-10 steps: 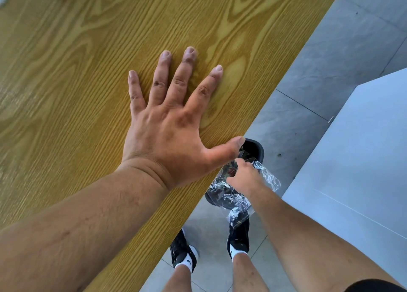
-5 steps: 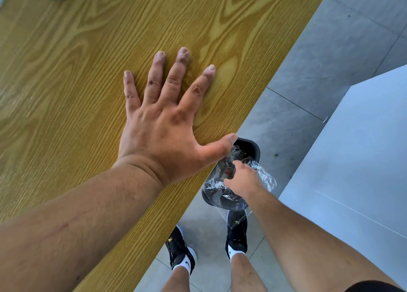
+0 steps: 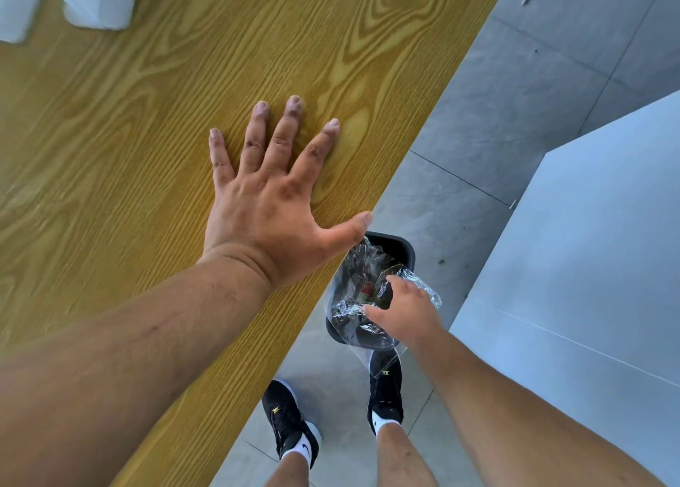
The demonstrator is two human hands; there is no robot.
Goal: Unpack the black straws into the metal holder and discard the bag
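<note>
The crumpled clear plastic bag [image 3: 351, 277] lies across the mouth of a black waste bin [image 3: 406, 248] on the floor beside the table. My right hand [image 3: 404, 313] hovers just over the bag with thumb and fingers spread, no longer closed on it; whether the fingertips still touch the plastic I cannot tell. A corner of the bag hangs over the bin's near rim. My left hand [image 3: 268, 214] rests flat on the yellow wooden table [image 3: 147, 137], fingers apart, holding nothing. No black straws or metal holder are in view.
White objects [image 3: 99, 4] stand at the table's far left corner. The table edge runs diagonally past the bin. A white panel [image 3: 588, 266] stands to the right of the bin. My feet in black shoes [image 3: 384, 387] are on the grey tiled floor just behind it.
My right hand went from a fist on the bag to spread fingers, and the bag settled lower into the bin. The left hand stayed flat on the table.
</note>
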